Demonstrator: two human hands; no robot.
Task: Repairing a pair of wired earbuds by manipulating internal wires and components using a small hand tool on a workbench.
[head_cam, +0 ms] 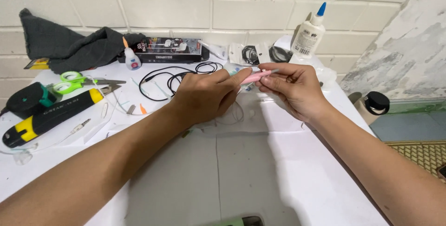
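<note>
Head view shows both hands meeting over the white tabletop (241,170): the left hand (204,97) is clenched around a slim pink tool (256,75) and the right hand (292,89) pinches its far tip, so fine work at that tip seems in hand. Any next move calls for steady fingers. Whatever sits under the left hand, perhaps thin wire, stays hidden.

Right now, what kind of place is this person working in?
Probably a small home repair or craft corner. A white-covered table stands against a white tiled wall, with green-handled scissors, a white glue bottle with a blue tip and thin black cable scattered around the hands.
</note>
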